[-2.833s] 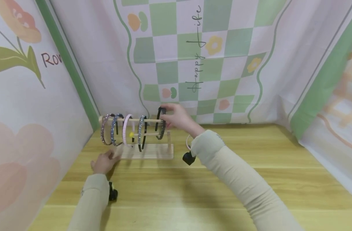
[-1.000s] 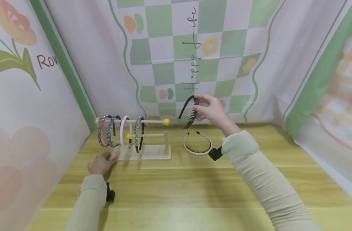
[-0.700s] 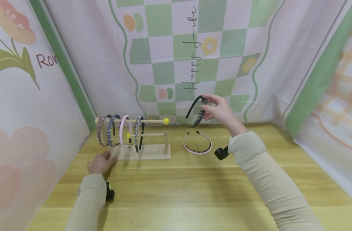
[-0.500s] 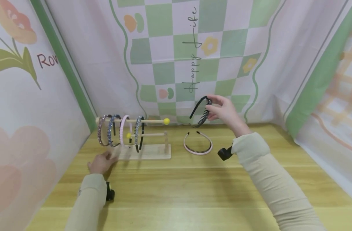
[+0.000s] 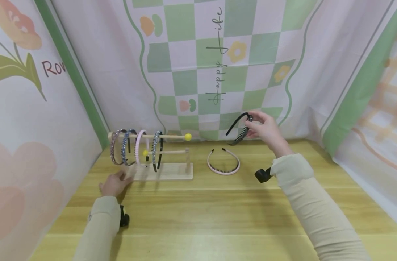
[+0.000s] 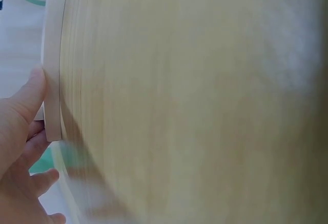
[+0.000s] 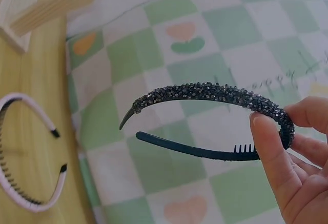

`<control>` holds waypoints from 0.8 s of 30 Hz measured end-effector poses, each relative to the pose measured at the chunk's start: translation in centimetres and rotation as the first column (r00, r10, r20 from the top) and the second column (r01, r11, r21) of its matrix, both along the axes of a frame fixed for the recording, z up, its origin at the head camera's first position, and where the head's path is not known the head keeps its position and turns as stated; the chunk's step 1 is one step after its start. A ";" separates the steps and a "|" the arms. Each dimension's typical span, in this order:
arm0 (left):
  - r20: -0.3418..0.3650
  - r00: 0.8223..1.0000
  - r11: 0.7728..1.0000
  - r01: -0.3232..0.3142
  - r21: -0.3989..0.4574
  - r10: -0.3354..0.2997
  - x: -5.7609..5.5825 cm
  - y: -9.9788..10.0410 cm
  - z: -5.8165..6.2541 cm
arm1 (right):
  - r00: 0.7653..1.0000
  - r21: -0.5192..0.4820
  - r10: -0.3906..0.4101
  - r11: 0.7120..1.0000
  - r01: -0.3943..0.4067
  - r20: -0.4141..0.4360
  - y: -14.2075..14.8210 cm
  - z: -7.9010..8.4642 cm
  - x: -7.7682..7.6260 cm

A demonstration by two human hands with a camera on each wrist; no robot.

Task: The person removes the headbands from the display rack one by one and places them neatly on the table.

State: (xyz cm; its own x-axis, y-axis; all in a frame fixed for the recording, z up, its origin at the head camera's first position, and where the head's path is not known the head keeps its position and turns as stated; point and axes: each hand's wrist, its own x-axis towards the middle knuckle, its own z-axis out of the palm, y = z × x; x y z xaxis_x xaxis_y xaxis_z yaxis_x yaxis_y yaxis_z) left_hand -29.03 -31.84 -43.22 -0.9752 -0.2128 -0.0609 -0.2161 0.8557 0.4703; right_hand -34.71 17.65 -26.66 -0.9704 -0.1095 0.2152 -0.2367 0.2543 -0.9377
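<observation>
Two hands are in sight, and only the right hand carries something: its thumb and fingers pinch a dark headband in the air above the back of the tabletop, the band's ends pointing left. The right wrist view shows faceted dark stones crusting its outer face and comb teeth inside, which look much plainer from the head. The left hand is at the left end of the wooden rack; the left wrist view shows thumb and forefinger pinching the base's end, the other fingers loosely bent and apart.

Just behind the held band, the tabletop's back edge meets the checked backdrop, so room is tight there; in front, bare wood runs between the sleeves. A pink headband lies flat between the rack and the right wrist's black camera. Four more headbands hang on the upper bar, left of the yellow ball at its tip.
</observation>
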 end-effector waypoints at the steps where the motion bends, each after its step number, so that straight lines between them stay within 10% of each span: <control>1: -0.001 1.000 1.000 0.000 0.001 0.000 -0.1 -0.1 -0.1 | 1.000 -0.004 -0.008 1.000 0.008 0.007 0.3 -0.2 -0.1; 24: -0.013 1.000 1.000 0.003 0.008 -0.003 0.3 0.3 0.3 | 0.988 0.040 -0.081 0.996 0.076 0.135 5.8 -6.0 -0.7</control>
